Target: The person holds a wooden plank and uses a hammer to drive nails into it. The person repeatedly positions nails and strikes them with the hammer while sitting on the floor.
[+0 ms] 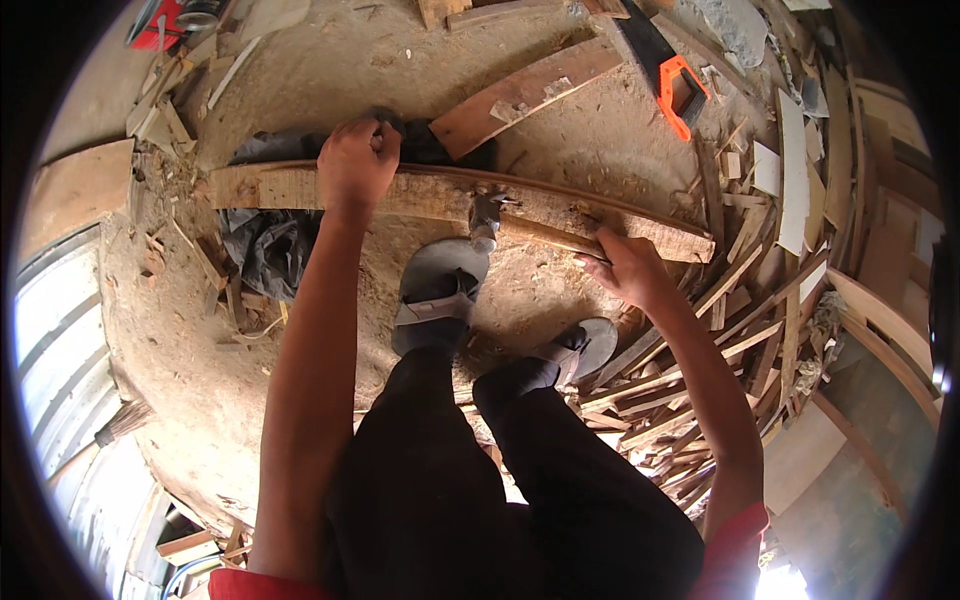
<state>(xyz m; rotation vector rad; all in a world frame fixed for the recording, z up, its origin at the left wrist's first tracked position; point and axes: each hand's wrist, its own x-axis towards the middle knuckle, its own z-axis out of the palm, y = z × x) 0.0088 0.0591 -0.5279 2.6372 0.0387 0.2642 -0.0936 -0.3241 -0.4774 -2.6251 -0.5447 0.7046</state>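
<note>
A long rough wooden plank (pixel 430 195) lies across the sawdust-covered ground in front of my feet. My left hand (pixel 356 165) is closed over its upper edge near the left end. My right hand (pixel 625 265) sits at the plank's lower edge near the right end and grips a wooden handle. That handle runs left to a metal hammer head (pixel 486 213), which rests against the plank's middle. My sandalled feet (pixel 440 290) stand just below the plank.
A handsaw with an orange handle (pixel 678 92) lies at the upper right. A loose board (pixel 520 95) lies beyond the plank, and dark sheeting (pixel 262 245) lies under its left end. Heaped wood offcuts (pixel 720 330) crowd the right. A red tool (pixel 160 22) sits top left.
</note>
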